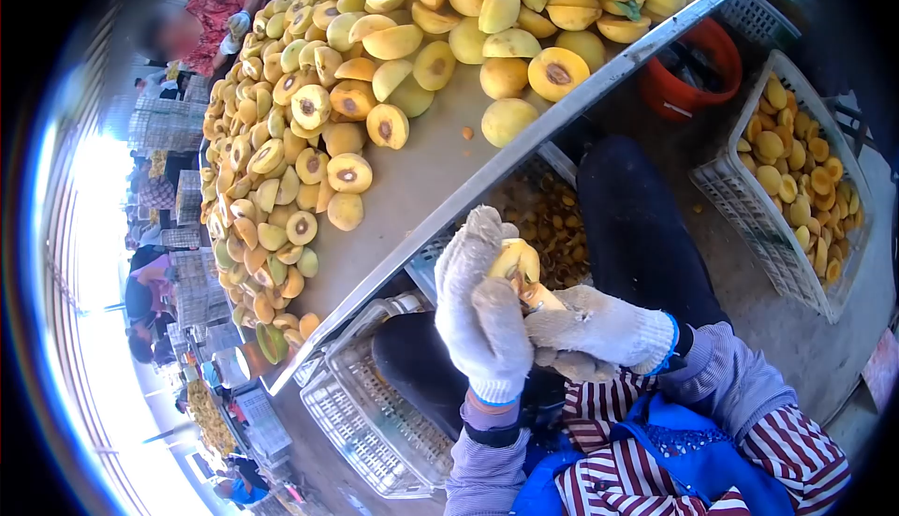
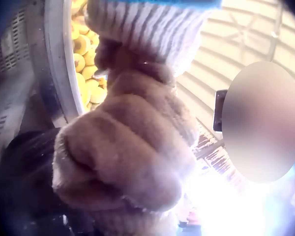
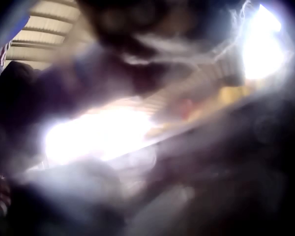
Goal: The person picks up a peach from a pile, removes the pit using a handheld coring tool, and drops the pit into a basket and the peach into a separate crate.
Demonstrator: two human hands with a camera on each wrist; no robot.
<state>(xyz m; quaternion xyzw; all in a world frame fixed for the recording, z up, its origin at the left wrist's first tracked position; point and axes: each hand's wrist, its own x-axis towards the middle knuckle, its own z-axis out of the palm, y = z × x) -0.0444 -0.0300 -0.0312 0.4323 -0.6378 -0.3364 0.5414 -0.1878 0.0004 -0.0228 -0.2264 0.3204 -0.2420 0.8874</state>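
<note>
In the head view my left hand (image 1: 482, 310), in a whitish knit glove, holds a yellow peach half (image 1: 515, 258) over my lap. My right hand (image 1: 604, 329), gloved alike, comes in from the right and grips a short tan tool (image 1: 540, 297) against the fruit; its exact kind cannot be told. The left wrist view shows the curled gloved fingers (image 2: 132, 142) from close up, with the fruit hidden. Blur and glare fill the right wrist view. Many halved peaches (image 1: 348, 173), several with brown pits or hollows, lie heaped on the metal table (image 1: 403, 188).
The table's raised rim (image 1: 524, 155) runs diagonally before my knees. Below it, a crate holds brown scraps (image 1: 552, 226). A white crate (image 1: 375, 404) stands by my left leg. At right are a peach-filled crate (image 1: 763, 207) and a red bucket (image 1: 688, 95). Other people work at left.
</note>
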